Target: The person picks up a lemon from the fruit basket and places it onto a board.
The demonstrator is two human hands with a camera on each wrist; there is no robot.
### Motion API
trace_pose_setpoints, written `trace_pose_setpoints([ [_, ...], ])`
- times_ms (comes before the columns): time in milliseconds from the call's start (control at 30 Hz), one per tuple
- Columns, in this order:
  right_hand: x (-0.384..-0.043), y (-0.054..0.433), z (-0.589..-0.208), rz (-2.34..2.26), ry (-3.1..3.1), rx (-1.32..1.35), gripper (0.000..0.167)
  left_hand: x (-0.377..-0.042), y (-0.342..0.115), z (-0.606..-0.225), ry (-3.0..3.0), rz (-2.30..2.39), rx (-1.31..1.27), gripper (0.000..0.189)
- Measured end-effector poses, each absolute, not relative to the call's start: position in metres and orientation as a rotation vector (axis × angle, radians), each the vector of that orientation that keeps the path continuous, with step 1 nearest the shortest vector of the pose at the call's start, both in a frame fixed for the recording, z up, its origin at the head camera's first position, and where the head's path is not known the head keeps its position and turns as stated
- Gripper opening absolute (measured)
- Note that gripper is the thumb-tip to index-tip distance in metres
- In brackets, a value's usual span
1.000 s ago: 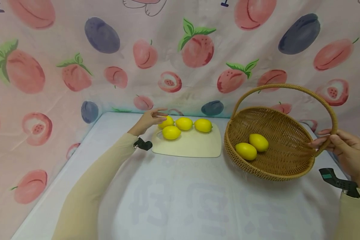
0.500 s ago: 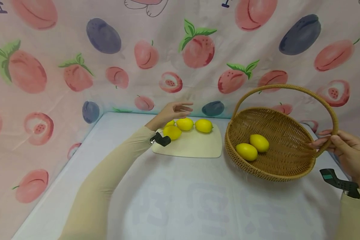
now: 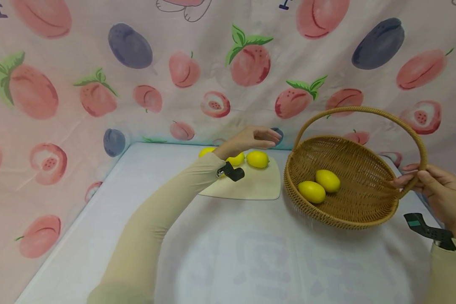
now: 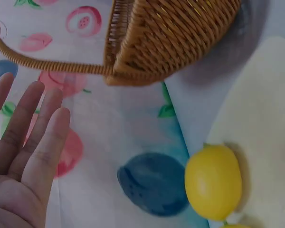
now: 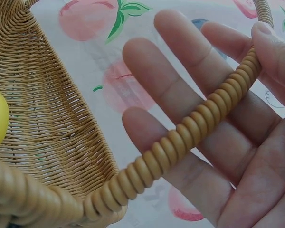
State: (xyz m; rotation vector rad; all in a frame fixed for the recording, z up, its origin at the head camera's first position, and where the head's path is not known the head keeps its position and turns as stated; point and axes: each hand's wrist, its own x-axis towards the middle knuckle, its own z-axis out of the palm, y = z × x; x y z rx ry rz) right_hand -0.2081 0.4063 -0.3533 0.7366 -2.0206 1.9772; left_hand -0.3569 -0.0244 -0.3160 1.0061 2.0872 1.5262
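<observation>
My left hand (image 3: 250, 140) is held in the air over the back of a cream cutting board (image 3: 259, 188), its fingers extended to the right and holding nothing. In the left wrist view the fingers (image 4: 34, 159) lie apart from the basket and the lemon (image 4: 213, 182). On the board, a lemon (image 3: 257, 159) shows whole at the right; others are partly covered by my left wrist. With thumb and fingers my right hand (image 3: 442, 192) grips the handle (image 5: 180, 140) of a wicker basket (image 3: 359, 185), tilted toward me. Two lemons, a front one (image 3: 311, 192) and a rear one (image 3: 327, 180), lie inside.
A white cloth (image 3: 228, 249) covers the table. Behind it hangs a curtain (image 3: 209, 42) printed with peaches and plums, close to the board and basket. The basket stands just right of the board, its handle arching high.
My left hand has travelled rightward from above the left lemons, past the middle of the board, staying raised with nothing in it. The right hand and basket have stayed put.
</observation>
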Motion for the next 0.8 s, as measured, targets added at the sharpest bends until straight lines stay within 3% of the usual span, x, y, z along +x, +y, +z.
trace_pose_setpoints([
  [800,-0.209,0.409,-0.354,2.013,-1.985,0.789,0.029,-0.348,0.112,-0.321,1.903,1.354,1.089,0.038],
])
